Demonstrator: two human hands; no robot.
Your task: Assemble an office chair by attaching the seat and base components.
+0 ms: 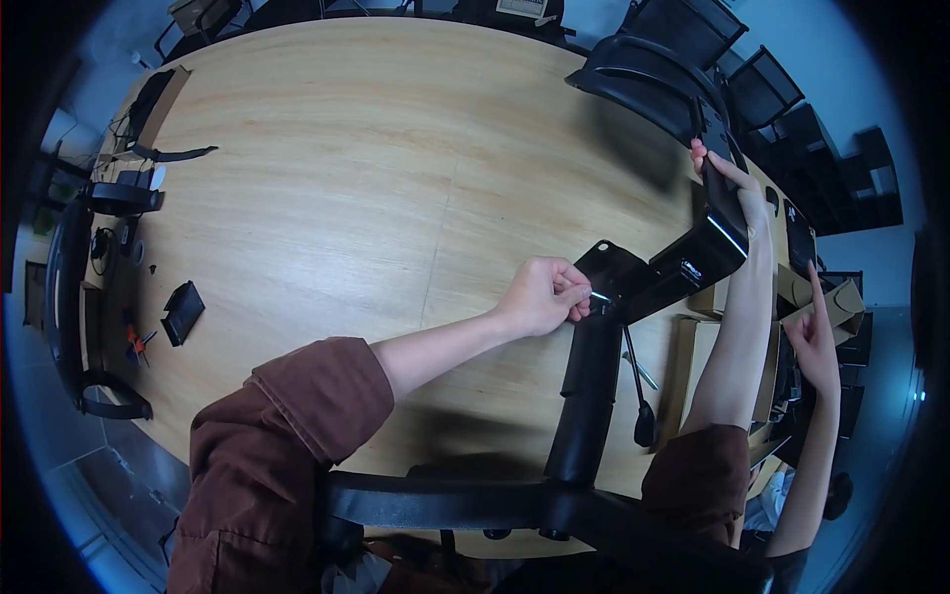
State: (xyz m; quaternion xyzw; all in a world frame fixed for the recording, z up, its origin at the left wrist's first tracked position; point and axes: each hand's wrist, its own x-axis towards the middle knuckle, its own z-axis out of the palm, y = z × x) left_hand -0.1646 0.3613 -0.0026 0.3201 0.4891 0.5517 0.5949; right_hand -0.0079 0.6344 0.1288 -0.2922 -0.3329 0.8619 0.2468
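Between thumb and fingers, my left hand pinches a thin silvery metal rod, too small to tell whether a bolt or a hex key. It meets the black plate under an upturned office chair. My right hand, farther off, is wrapped round the upright arm of a black L-shaped chair bracket, which joins that plate. At the bracket's far end is a curved black chair back. A black gas-lift column runs from the plate toward me to the black chair base. A paddle-ended lever hangs beside the column.
Another person's hand points upward at the right. Near it are open cardboard boxes. A slim metal tool lies on the wooden table. At the left are a black bracket, an orange-handled tool and another chair.
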